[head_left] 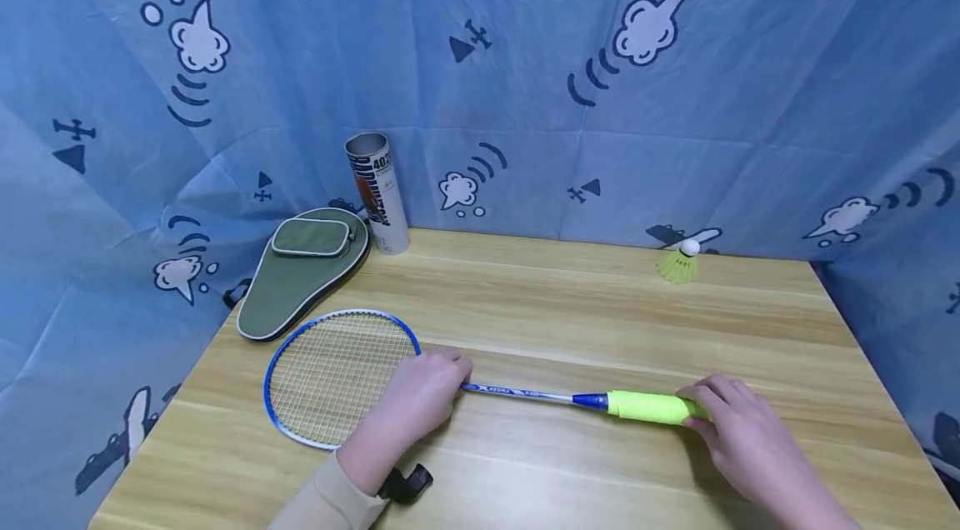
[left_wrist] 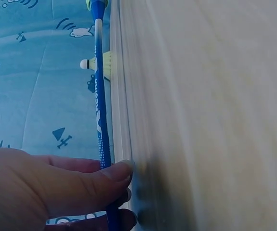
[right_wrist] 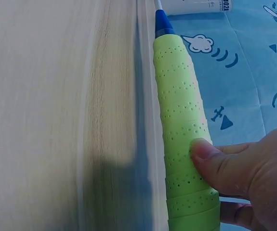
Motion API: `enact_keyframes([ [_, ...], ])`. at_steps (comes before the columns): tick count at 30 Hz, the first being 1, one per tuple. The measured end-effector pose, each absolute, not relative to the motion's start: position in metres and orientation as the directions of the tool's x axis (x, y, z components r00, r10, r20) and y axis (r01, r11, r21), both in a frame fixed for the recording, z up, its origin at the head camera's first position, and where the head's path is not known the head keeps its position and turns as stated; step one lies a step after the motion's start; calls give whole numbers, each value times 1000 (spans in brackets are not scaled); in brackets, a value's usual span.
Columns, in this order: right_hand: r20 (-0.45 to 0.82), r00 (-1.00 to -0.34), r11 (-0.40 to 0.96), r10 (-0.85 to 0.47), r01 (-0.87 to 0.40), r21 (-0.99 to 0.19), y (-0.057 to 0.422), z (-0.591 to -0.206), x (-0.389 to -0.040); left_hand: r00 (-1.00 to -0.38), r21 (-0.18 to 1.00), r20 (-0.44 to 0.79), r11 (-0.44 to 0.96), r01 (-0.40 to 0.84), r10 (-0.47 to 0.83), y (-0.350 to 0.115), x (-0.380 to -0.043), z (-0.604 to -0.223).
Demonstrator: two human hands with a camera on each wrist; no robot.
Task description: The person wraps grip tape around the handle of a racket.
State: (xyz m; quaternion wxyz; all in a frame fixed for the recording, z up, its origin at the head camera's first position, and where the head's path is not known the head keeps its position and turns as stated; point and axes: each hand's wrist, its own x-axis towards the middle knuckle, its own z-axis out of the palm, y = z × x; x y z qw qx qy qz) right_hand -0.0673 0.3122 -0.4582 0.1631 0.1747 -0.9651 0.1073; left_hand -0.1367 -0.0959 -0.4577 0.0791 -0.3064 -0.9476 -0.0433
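A blue and white badminton racket [head_left: 517,392] lies lengthwise across the wooden table, its strung head to the left and its bright yellow-green perforated grip [right_wrist: 184,115] to the right. My left hand [head_left: 423,388] pinches the shaft close to the head, thumb on one side and fingers on the other, as the left wrist view shows. At the other end my right hand [head_left: 738,434] holds the butt of the grip between thumb and fingers. Part of the racket's head is hidden behind my left hand and forearm.
At the back left a green racket cover [head_left: 300,280] lies beside an upright, open-topped shuttlecock tube [head_left: 386,205]. A yellow shuttlecock [head_left: 678,263] with a white tip sits at the table's back edge, right of centre. A blue patterned curtain [head_left: 525,80] hangs behind the table [head_left: 525,288].
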Motion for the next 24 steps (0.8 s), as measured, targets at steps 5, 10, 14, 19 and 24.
enact_keyframes([
  [5, 337, -894, 919, -297, -363, -153, 312, -461, -64, -800, 29, 177, 810, 586, 573, -95, -136, -458],
  [10, 327, -895, 918, -304, -367, -151, 313, -464, -67, -801, 7, 177, 813, 582, 572, -95, -139, -457],
  [14, 332, -892, 915, -307, -372, -154, 313, -466, -72, -806, 0, 171, 818, 575, 567, -94, -143, -458],
  [19, 219, -941, 933, -258, -302, -196, 308, -465, -70, -820, 27, 132, 825, 564, 557, -95, -143, -460],
  [24, 270, -952, 944, -142, -212, -252, 280, -448, -80, -863, 60, 201, 873, 484, 464, -101, -143, -450],
])
